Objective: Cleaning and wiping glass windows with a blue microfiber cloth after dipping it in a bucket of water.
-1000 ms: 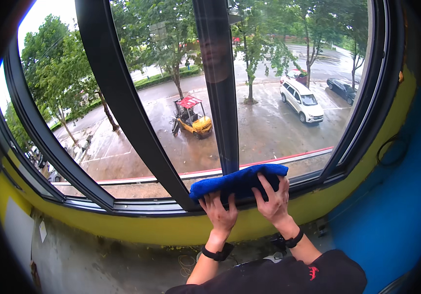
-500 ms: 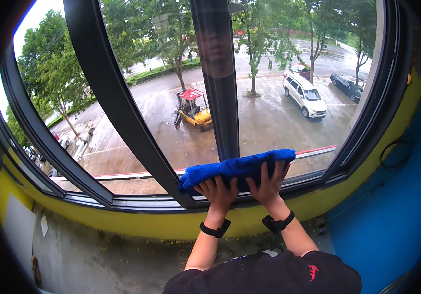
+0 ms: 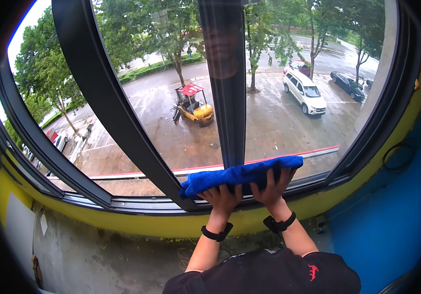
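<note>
A folded blue towel [image 3: 240,174] stretches across the lower part of the window, over the foot of the dark upright window bar [image 3: 227,108]. My left hand [image 3: 221,200] presses on its near side left of the middle, fingers bent against the cloth. Farther right, my right hand [image 3: 272,190] grips the same towel with fingers spread along it. Both thumbs point inward towards each other. Whether the towel touches the glass behind it cannot be seen. Each of my wrists wears a black band.
Below the window runs a yellow wall strip [image 3: 137,223], with a blue surface [image 3: 386,220] to the right. A black cable loop [image 3: 399,156] hangs there. A slanting dark frame bar [image 3: 112,93] stands left of my hands. Outside are a forklift [image 3: 194,105] and a white car [image 3: 304,92].
The towel and both hands sit slightly lower and farther right in the picture, and the window view has shifted a little as well. Both hands keep their hold on the towel.
</note>
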Demonstrator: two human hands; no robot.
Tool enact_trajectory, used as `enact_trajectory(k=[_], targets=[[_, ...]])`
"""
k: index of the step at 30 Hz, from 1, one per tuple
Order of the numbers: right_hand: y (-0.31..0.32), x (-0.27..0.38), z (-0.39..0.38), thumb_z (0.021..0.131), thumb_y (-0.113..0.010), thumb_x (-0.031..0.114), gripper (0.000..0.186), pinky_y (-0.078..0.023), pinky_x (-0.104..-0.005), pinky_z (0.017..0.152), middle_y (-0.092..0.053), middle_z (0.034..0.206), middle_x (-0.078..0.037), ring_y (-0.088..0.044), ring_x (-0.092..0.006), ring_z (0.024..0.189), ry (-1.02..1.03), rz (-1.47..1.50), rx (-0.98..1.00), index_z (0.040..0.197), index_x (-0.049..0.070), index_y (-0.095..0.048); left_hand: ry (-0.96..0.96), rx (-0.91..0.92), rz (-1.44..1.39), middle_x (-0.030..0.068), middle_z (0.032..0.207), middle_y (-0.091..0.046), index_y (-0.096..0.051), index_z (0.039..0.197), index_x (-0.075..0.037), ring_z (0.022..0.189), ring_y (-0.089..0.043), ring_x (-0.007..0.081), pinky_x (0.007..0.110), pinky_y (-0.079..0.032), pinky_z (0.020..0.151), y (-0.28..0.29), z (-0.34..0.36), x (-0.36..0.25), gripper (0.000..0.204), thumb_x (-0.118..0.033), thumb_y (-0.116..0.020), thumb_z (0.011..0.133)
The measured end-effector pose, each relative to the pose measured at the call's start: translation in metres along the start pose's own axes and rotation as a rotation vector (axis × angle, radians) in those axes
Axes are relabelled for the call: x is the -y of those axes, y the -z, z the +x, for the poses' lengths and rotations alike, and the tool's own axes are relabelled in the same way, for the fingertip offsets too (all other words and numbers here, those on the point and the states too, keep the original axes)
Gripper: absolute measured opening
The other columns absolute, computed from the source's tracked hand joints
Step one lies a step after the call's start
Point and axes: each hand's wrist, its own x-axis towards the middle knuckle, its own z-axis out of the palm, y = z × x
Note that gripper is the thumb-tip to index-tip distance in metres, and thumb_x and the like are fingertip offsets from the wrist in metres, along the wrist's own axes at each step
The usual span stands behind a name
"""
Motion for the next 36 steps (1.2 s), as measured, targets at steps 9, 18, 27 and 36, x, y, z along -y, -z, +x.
enact_trajectory(k=[9, 18, 27, 36], targets=[[0.002, -0.002, 0.001, 0.091, -0.060, 0.054, 0.079, -0.017, -0.0748, 0.113, -0.025, 0.157, -0.033, -0.025, -0.0551, 0.145, 0.045, -0.037, 0.020, 0.153, 0.012, -0.036, -0.015, -0.025, 0.016, 0.0336, 0.130, -0.044, -0.057, 0.119, 0.000, 0.124, -0.038, 0.0532, 0.068, -0.019, 0.107, 0.001, -0.001, -0.001, 0.063, -0.055, -0.058, 0.090], [0.001, -0.003, -0.005, 0.091, -0.060, 0.054, 0.079, -0.016, -0.0749, 0.113, -0.024, 0.158, -0.033, -0.022, -0.0559, 0.146, 0.053, -0.036, 0.008, 0.153, 0.012, -0.036, 0.001, -0.074, -0.013, 0.0251, 0.122, -0.051, -0.067, 0.108, -0.007, 0.120, -0.043, 0.0480, 0.063, -0.028, 0.101, -0.002, -0.004, -0.001, 0.055, -0.058, -0.063, 0.087], [0.001, -0.004, -0.006, 0.091, -0.061, 0.054, 0.078, -0.016, -0.0743, 0.113, -0.024, 0.157, -0.032, -0.023, -0.0559, 0.145, 0.056, -0.032, 0.013, 0.152, 0.010, -0.037, 0.007, -0.068, -0.025, 0.0262, 0.123, -0.050, -0.067, 0.108, -0.007, 0.120, -0.042, 0.0501, 0.065, -0.027, 0.102, -0.004, -0.008, -0.001, 0.056, -0.059, -0.061, 0.088], [0.002, -0.002, -0.008, 0.088, -0.067, 0.056, 0.072, -0.019, -0.0729, 0.113, -0.037, 0.148, -0.030, -0.037, -0.0518, 0.136, 0.026, -0.015, -0.037, 0.143, 0.013, -0.047, -0.003, -0.037, -0.016, 0.0269, 0.129, -0.046, -0.066, 0.112, -0.006, 0.125, -0.038, 0.0508, 0.066, -0.024, 0.105, -0.003, -0.015, 0.000, 0.058, -0.059, -0.062, 0.087]])
